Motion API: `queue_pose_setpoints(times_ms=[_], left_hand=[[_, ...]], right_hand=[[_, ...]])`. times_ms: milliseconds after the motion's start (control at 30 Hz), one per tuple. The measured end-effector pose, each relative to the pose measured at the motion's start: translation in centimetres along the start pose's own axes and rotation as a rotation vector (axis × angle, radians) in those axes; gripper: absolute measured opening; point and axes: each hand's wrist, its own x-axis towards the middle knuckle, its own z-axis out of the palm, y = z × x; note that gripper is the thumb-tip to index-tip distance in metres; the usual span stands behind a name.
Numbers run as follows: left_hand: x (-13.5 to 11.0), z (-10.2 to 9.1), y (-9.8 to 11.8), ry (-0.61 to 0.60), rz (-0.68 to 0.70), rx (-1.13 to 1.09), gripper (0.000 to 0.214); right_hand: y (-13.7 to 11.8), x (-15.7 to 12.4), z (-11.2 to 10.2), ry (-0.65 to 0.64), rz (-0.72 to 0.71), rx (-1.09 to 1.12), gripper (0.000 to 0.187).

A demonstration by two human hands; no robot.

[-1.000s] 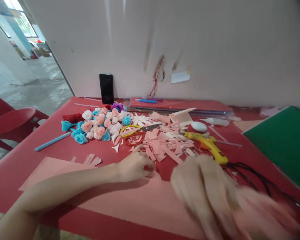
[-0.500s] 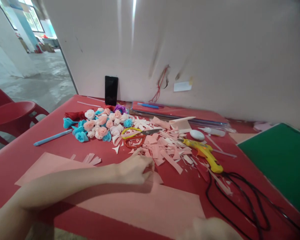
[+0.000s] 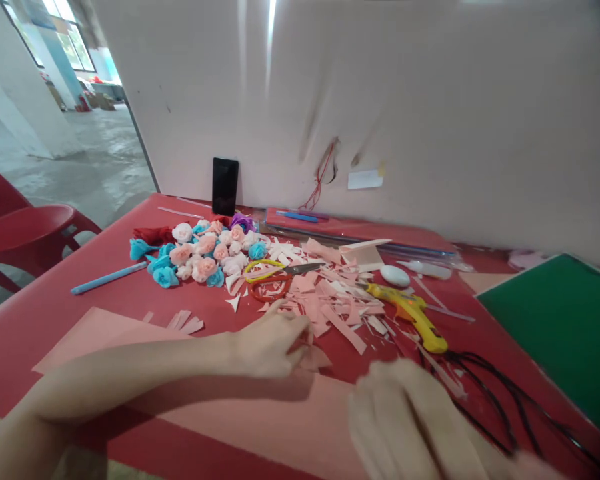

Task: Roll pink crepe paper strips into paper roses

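Observation:
My left hand (image 3: 273,341) is over the middle of the table, its fingers curled in a pinch on a small pink paper piece (image 3: 316,360). Part of that piece is hidden behind the fingers. Lower right, my right hand (image 3: 405,417) is smeared by motion above the right part of a large pink paper sheet (image 3: 260,420); whether its fingers hold anything is unclear. A second pink sheet (image 3: 95,337) lies partly under my left forearm. Just beyond my left hand are scissors (image 3: 275,277) with yellow and orange handles, resting on pink and white paper scraps (image 3: 325,300).
Rolled paper flowers (image 3: 205,257) are heaped at the back left, near a blue pen (image 3: 109,277). A phone (image 3: 225,187) leans on the wall. On the right are a yellow glue gun (image 3: 415,317), its black cord (image 3: 500,393), a white oval object (image 3: 395,275) and a green board (image 3: 555,320).
My right hand has risen from the bottom edge into view above the sheet. My left hand stays nearly in place, still pinching. The view has shifted slightly.

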Motion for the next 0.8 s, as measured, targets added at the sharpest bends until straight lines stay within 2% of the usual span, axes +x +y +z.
queue_pose_setpoints(times_ms=[67, 100, 133, 167, 200, 300, 333, 400, 500, 600, 667, 800], left_hand=[[-0.2, -0.8, 0.5, 0.070, 0.002, -0.036, 0.005], [-0.3, -1.3, 0.8, 0.106, 0.004, -0.055, 0.007], [-0.4, -1.9, 1.0, 0.145, 0.015, -0.076, 0.011], [-0.6, -2.5, 1.3, 0.181, 0.034, -0.099, 0.014], [-0.7, -3.1, 1.6, 0.232, 0.075, -0.123, 0.015], [-1.2, -4.6, 2.3, 0.446, 0.306, -0.159, 0.022], [-1.4, -5.0, 2.6, 0.478, 0.357, -0.161, 0.026], [-1.8, -5.5, 3.2, 0.499, 0.366, -0.153, 0.027], [-2.4, -5.5, 4.1, 0.442, 0.297, -0.154, 0.017], [-2.7, -5.2, 4.5, 0.342, 0.300, -0.185, 0.033], [-2.7, -5.0, 4.6, 0.321, 0.318, -0.178, 0.041], [-2.6, -4.8, 4.5, 0.285, 0.315, -0.195, 0.041]], right_hand=[[-0.3, 2.5, 1.0, -0.185, 0.108, 0.170, 0.057], [-0.4, 3.5, 1.4, -0.451, 0.293, 0.462, 0.059], [-0.5, 4.3, 1.6, -0.636, 0.497, 0.718, 0.057], [-0.6, 4.8, 1.8, -0.700, 0.552, 0.779, 0.054], [-0.6, 5.1, 1.8, -0.725, 0.579, 0.817, 0.053], [-0.3, 5.1, 1.7, -0.737, 0.631, 0.864, 0.048], [-0.2, 4.9, 1.7, -0.742, 0.644, 0.877, 0.045], [-0.1, 4.7, 1.6, -0.760, 0.663, 0.895, 0.040], [-0.2, 4.6, 1.7, -0.808, 0.677, 0.898, 0.035], [-0.1, 4.5, 2.1, -0.870, 0.681, 0.893, 0.034], [0.1, 4.4, 2.3, -0.908, 0.685, 0.892, 0.033], [0.8, 3.8, 2.0, -0.967, 0.690, 0.870, 0.024]])
